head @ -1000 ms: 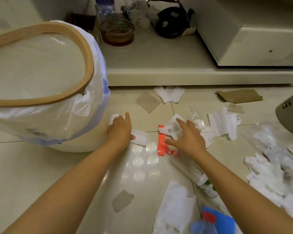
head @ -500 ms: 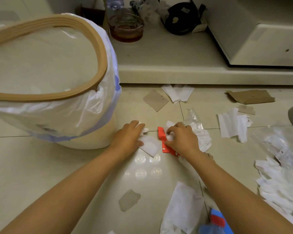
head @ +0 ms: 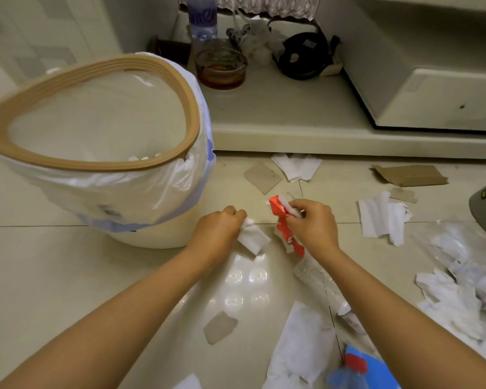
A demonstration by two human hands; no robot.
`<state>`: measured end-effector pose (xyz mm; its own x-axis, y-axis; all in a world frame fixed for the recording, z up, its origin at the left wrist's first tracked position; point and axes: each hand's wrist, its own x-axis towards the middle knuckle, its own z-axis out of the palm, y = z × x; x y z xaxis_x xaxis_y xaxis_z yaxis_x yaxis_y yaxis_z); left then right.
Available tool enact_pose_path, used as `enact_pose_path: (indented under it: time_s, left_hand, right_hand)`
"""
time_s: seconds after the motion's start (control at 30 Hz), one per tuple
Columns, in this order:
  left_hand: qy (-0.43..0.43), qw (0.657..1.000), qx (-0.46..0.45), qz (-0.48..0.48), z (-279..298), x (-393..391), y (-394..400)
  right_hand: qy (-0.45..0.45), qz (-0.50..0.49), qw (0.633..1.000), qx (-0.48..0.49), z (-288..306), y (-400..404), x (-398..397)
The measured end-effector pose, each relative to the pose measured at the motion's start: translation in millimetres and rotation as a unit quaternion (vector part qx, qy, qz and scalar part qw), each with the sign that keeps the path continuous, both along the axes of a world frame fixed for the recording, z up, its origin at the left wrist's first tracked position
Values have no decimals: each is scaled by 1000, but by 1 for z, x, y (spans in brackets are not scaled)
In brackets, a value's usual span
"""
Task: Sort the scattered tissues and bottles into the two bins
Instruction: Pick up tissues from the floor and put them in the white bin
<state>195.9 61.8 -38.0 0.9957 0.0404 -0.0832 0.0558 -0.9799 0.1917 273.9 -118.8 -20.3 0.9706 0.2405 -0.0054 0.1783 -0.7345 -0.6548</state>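
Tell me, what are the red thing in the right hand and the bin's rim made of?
Red wrapper: probably thin glossy plastic film or foil, since it crumples and shines in the right hand. Bin rim: tan, matte, ridged hoop, likely plastic, possibly wood-look, clamping a thin translucent liner bag.

A: Bin (head: 141, 220) at 9 o'clock?
B: Cream body, tan ribbed rim, white liner w/ pale blue band.
A: Stuff in the hands?
B: Left hand (head: 218, 230): plain white tissue (head: 253, 238). Right hand (head: 310, 224): red wrapper (head: 285, 227) w/ white marks.
A: Floor?
B: Beige tile floor (head: 40, 276), thin dark grout lines. Brown cardboard scrap (head: 410, 175) at 2 o'clock, blue card (head: 376, 370) at 5 o'clock.
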Motion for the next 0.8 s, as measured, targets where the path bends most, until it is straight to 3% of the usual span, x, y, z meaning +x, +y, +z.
enact_pose_path:
  time_s: [0.17, 0.3, 0.5, 0.63, 0.7, 0.8]
  left_hand:
    - [-32, 999, -5, -23, 31, -11, -2]
    - [-151, 986, -39, -62, 51, -24, -3]
    - [-386, 916, -35, -101, 123, -46, 4]
    - [-478, 877, -9, -42, 185, -58, 31]
    - [-456, 887, -33, 62, 203, -59, 51]
    - [-303, 919, -82, 238, 206, -53, 89]
  right_hand:
    - [-18, -25, 997, 66, 39, 3, -1]
    - [-47, -3, 993, 104, 74, 10, -8]
    - [-81, 6, 981, 178, 135, 24, -21]
    - [-81, 4, 971, 227, 167, 36, -31]
    - [-81, 7, 966, 244, 178, 45, -36]
    - [-84, 20, 961, 262, 189, 62, -45]
